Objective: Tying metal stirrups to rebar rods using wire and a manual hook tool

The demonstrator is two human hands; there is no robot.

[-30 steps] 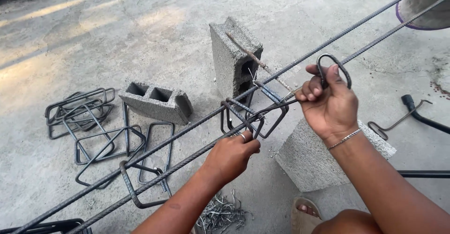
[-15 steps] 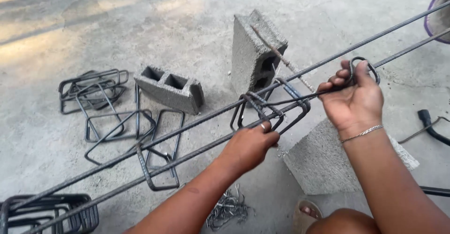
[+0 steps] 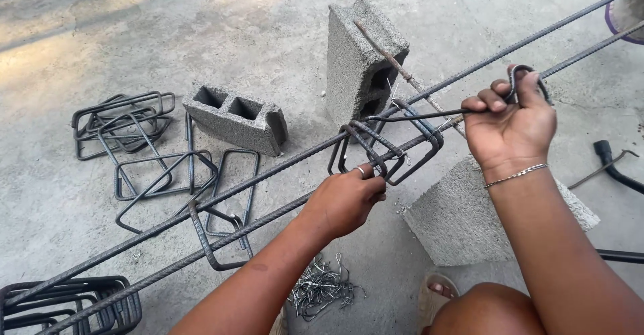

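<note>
Gripping rebar stirrups (image 3: 386,148) mid-scene with left hand (image 3: 345,197), clamping hook tool (image 3: 469,103) with right hand (image 3: 510,123); rebars (image 3: 221,197) running over upright concrete block (image 3: 362,56).

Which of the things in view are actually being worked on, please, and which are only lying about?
In use: left hand on the stirrups around the long rebars; right hand gripping the hooked tying tool.

Lying about: spare stirrups, fallen block, wire ties.

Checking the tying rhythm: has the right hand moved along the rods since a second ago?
Cannot tell: the right hand sits about as far right of the upright block.
</note>
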